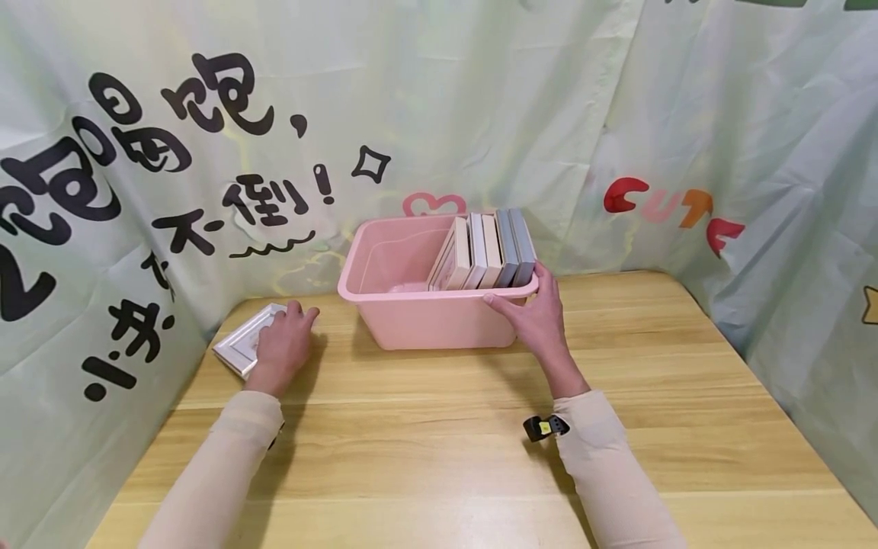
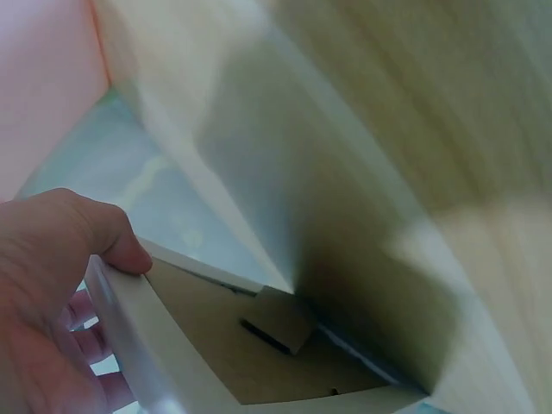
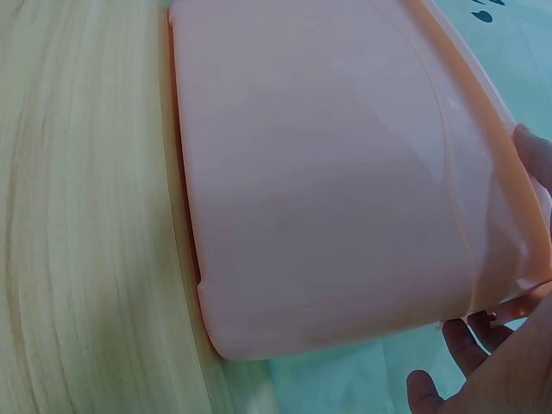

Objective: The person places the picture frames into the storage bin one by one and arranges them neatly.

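Observation:
At the table's left side, my left hand point(image 1: 281, 347) holds a picture frame point(image 1: 238, 351) with a pale, glossy moulded border. The left wrist view shows the thumb on the frame's edge and the other fingers behind it. Its brown backing point(image 2: 207, 345) with a small stand flap faces that camera. My right hand point(image 1: 542, 324) grips the front right corner of the pink plastic bin point(image 1: 435, 324), thumb over the front rim and fingers along the right side. Several picture frames point(image 1: 492, 255) stand on edge in the bin's right half, cream, white and grey-blue, the leftmost ones leaning.
The bin stands near the back edge of the wooden table point(image 1: 411, 457). A pale printed curtain point(image 1: 480, 99) hangs close behind and along both sides. A black strap with a yellow mark point(image 1: 545, 428) sits at the right sleeve's cuff.

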